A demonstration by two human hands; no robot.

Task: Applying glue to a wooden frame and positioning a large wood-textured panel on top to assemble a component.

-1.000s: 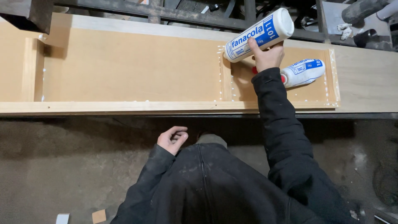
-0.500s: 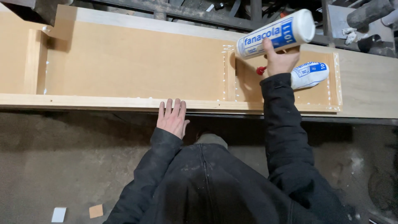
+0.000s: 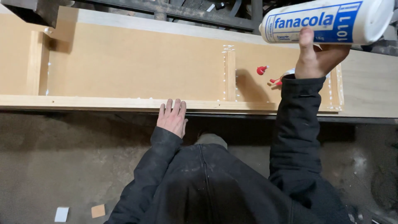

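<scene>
My right hand (image 3: 318,56) grips a large white glue bottle (image 3: 327,21) with a blue label, held sideways above the right end of a long wooden frame (image 3: 137,68). My left hand (image 3: 172,117) lies flat, fingers apart, on the frame's front rail (image 3: 83,102). Below my right arm a red cap (image 3: 261,69) and the red nozzle of a second glue bottle (image 3: 276,81) rest on the panel; my sleeve hides most of that bottle. White glue dots line the upright divider (image 3: 230,74).
A dark metal structure (image 3: 174,10) runs along the far side of the frame, with a dark block (image 3: 35,10) at the top left. The dusty concrete floor (image 3: 62,166) holds a small white piece (image 3: 61,214) and a tan piece (image 3: 98,210).
My right hand has lifted the glue bottle higher and rightward. My left hand rose from near my chest and settled flat on the front rail. The view moved closer to the frame.
</scene>
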